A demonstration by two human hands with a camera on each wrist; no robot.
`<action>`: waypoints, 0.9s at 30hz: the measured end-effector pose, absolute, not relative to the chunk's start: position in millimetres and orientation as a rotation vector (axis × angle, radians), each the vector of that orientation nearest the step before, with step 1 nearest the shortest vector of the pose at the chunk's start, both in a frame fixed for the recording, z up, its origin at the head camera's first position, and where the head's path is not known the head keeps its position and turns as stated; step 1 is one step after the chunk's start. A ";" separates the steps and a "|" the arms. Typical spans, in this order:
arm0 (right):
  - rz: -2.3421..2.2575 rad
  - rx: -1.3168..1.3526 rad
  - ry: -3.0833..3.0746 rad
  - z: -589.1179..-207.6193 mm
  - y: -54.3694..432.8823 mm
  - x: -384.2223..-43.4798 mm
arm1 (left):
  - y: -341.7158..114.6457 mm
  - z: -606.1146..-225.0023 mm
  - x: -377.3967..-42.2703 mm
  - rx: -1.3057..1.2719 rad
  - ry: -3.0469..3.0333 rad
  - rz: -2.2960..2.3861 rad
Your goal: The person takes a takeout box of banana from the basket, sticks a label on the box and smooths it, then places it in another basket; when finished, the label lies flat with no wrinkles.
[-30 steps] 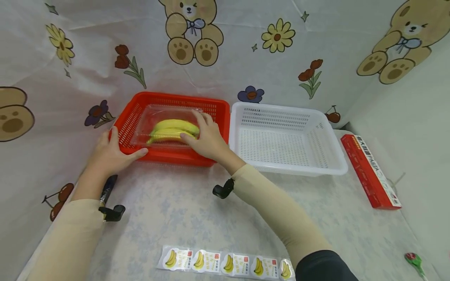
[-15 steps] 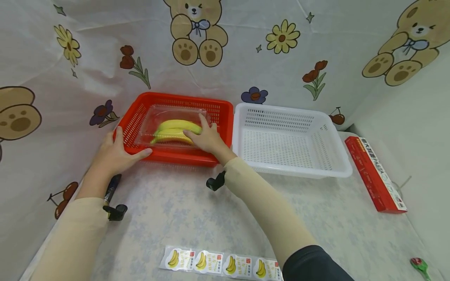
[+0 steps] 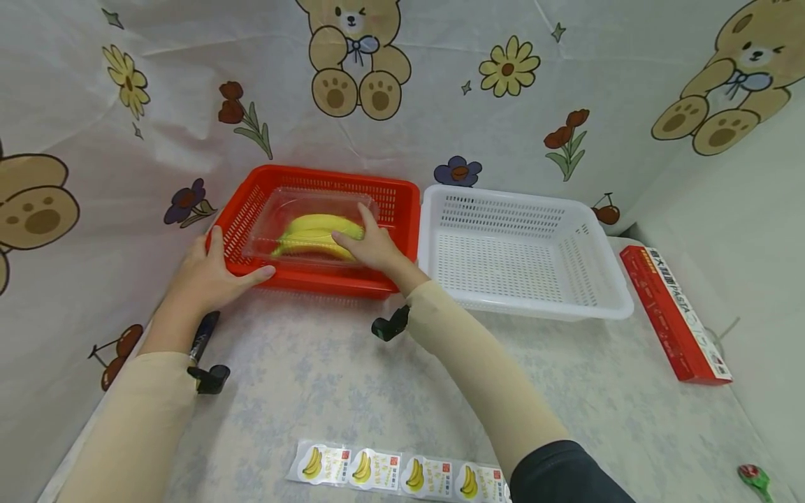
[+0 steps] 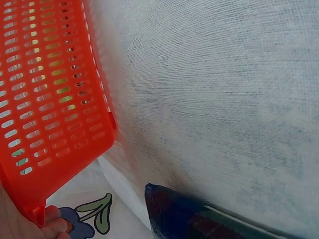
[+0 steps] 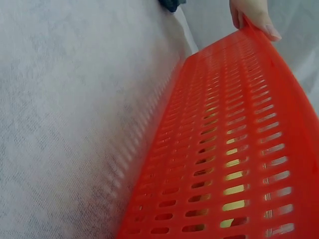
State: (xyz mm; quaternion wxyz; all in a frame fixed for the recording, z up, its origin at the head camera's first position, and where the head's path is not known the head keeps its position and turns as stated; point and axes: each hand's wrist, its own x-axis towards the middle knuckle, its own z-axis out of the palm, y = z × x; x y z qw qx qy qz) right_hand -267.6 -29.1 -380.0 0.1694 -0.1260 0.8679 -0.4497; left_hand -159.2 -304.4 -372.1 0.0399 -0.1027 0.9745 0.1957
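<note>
In the head view, my left hand (image 3: 210, 276) grips the near left corner of a red perforated plastic basket (image 3: 302, 279); the left wrist view shows its fingertips (image 4: 54, 224) curled at the rim. Inside the basket sits a clear plastic clamshell box (image 3: 267, 227) with yellow bananas (image 3: 314, 234) in it. My right hand (image 3: 374, 248) rests on the box's right end, index finger and thumb spread apart on the lid. Its other fingers are mostly hidden. The right wrist view shows the basket's slotted side (image 5: 219, 139) but not the right hand.
A white perforated basket (image 3: 522, 311) stands right of the red one. Farther right lie a red pasta box (image 3: 673, 314) and a green item (image 3: 752, 478). Banana stickers (image 3: 380, 469) lie in front. A dark glossy object (image 4: 199, 219) lies under the left wrist.
The head view has shifted slightly, moving the whole scene right in the picture. Both hands keep their places on the basket and the box.
</note>
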 end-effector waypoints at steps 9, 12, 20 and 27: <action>-1.509 -0.393 2.406 -371.5 -26.5 -261.7 | -304.5 -373.0 -159.4 -0.309 2.982 0.599; -1.572 -0.424 2.394 -366.6 -23.6 -258.7 | -304.5 -372.8 -159.4 -0.317 2.975 0.610; -1.716 -0.508 2.334 -348.5 -6.1 -248.3 | -303.6 -372.2 -159.8 -0.320 2.958 0.635; -1.825 -0.540 2.195 -326.0 18.4 -230.7 | -303.7 -370.5 -158.6 -0.318 2.948 0.646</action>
